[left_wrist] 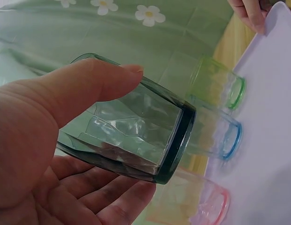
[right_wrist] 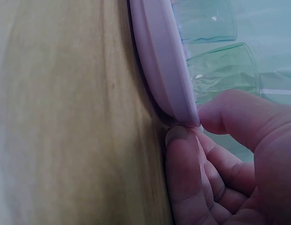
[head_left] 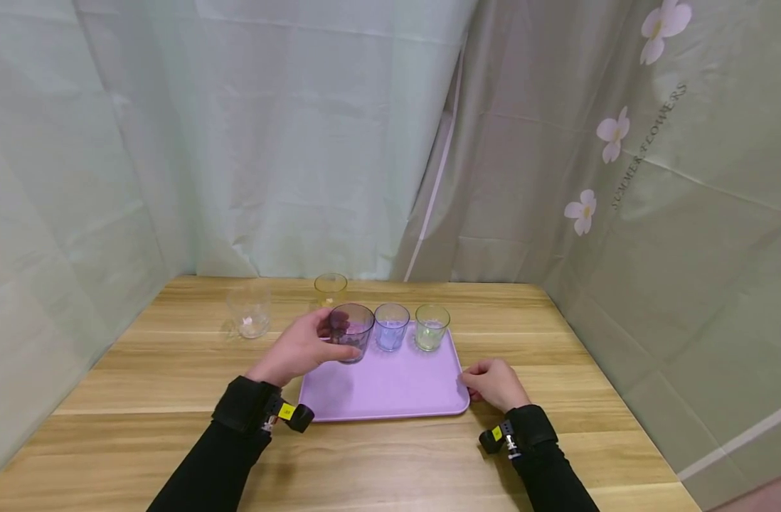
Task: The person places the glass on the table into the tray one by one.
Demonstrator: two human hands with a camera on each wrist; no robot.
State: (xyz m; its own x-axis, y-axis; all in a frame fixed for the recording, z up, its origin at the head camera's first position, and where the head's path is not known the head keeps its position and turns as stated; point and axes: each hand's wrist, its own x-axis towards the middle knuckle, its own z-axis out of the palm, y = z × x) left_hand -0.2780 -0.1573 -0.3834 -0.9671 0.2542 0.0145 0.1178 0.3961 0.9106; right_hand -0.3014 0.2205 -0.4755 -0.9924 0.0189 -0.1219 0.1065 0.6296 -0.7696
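Observation:
My left hand (head_left: 301, 347) grips a dark grey tinted glass (head_left: 357, 338), thumb on one side and fingers on the other. In the left wrist view the glass (left_wrist: 140, 122) is tilted and apart from the lilac tray (head_left: 390, 391). On the tray's far part stand a blue glass (head_left: 391, 331) and a green glass (head_left: 432, 331). A pink glass (left_wrist: 212, 206) stands beside the blue one, mostly hidden behind the grey glass in the head view. My right hand (head_left: 498, 385) pinches the tray's right edge, thumb and fingertips at the rim (right_wrist: 182, 89).
Behind the tray a yellow glass (head_left: 330, 286) stands on the wooden table (head_left: 141, 398). A clear glass (head_left: 250, 313) is on the table's back left. Curtains (head_left: 301, 142) hang close along the table's back and sides.

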